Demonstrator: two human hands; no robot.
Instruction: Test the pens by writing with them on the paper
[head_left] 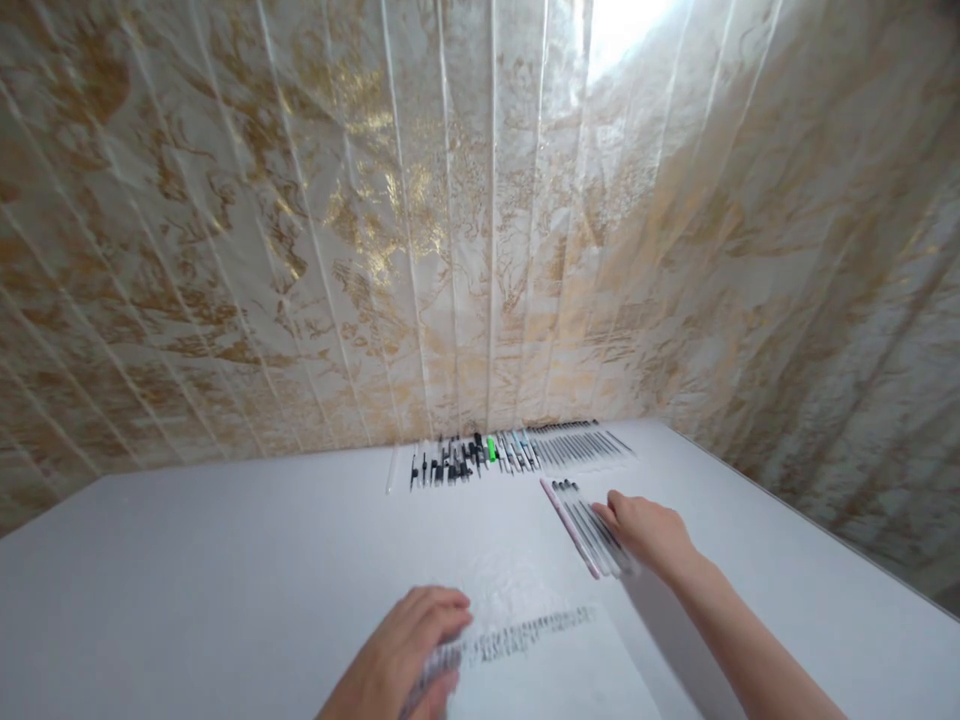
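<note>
My right hand (pixel 649 530) lies on the white table (pixel 225 560), fingers curled over the near side of a small row of clear pens (pixel 589 525) with a pink one at its left edge. My left hand (pixel 409 655) is low at the front, fingers closed on a blurred bundle of clear pens (pixel 435 665) at the left edge of a white printed sheet (pixel 555 665). A long row of pens (pixel 517 450), black, clear and one green, lies at the table's back edge.
A wall covered in cream and gold patterned panels (pixel 450 250) rises right behind the table and wraps round the right side. The table's right edge (pixel 825 525) runs diagonally toward the front.
</note>
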